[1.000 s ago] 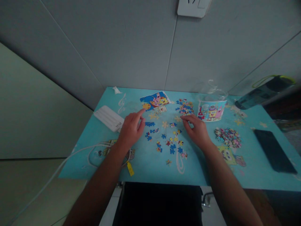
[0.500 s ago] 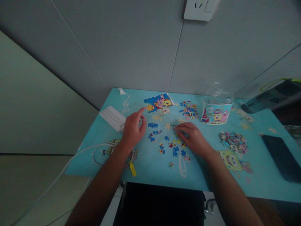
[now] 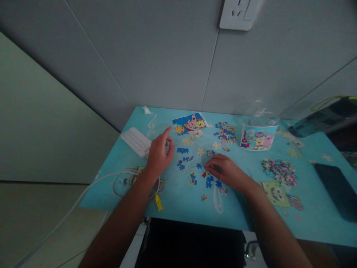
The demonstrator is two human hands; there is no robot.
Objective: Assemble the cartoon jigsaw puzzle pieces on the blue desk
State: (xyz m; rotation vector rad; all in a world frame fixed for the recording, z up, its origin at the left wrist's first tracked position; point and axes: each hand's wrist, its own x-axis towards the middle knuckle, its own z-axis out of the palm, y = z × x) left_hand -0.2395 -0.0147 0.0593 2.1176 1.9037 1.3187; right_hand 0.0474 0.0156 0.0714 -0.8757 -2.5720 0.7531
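My right hand (image 3: 224, 170) is low over the loose jigsaw pieces in the middle of the table, thumb and fingers drawn together. Whatever is between its fingertips, if anything, is too small to make out. Just left of those fingertips lies a small blue piece (image 3: 199, 165), with a red-and-white piece (image 3: 205, 174) below. A blue piece (image 3: 210, 152) rests beyond the hand. My left hand (image 3: 161, 152) hovers left of joined blue pieces (image 3: 183, 150), index finger stretched out and nothing visibly held. Past it lies the cartoon picture card (image 3: 185, 123).
Piled pieces (image 3: 225, 133) lie at the back and a second pile (image 3: 279, 171) to the right. A clear tub (image 3: 258, 137) with a cartoon label, a bottle (image 3: 315, 121) and a dark phone (image 3: 336, 190) stand or lie rightward. On the left are a white box (image 3: 136, 142) and cable (image 3: 95, 181).
My right hand has moved toward me from the blue piece, which now lies uncovered on the table. The left hand keeps its pose. The view has shifted slightly.
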